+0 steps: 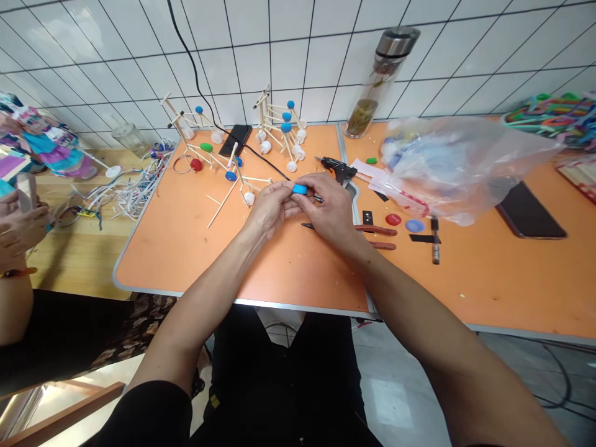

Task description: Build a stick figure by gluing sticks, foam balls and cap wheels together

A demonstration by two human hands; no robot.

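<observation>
Both my hands meet over the orange table and pinch a blue bottle cap [299, 189] between their fingertips. My left hand [271, 210] holds it from the left, fingers curled underneath. My right hand [328, 202] grips it from the right; a small dark piece shows beside its fingers, too small to name. Under the right hand lie pliers with red handles [378, 230], partly hidden. Just beyond is a black glue gun [339, 167]. Left of my hands stands a stick frame with a blue cap [231, 176] and a white cap [249, 198].
More stick-and-cap frames [279, 127] stand near the tiled wall, beside a phone [235, 140]. On the right are a plastic bag [447, 161], a tall glass bottle [379, 84], loose caps [393, 220] and another phone [531, 211]. A co-worker's hands [21, 230] show at far left.
</observation>
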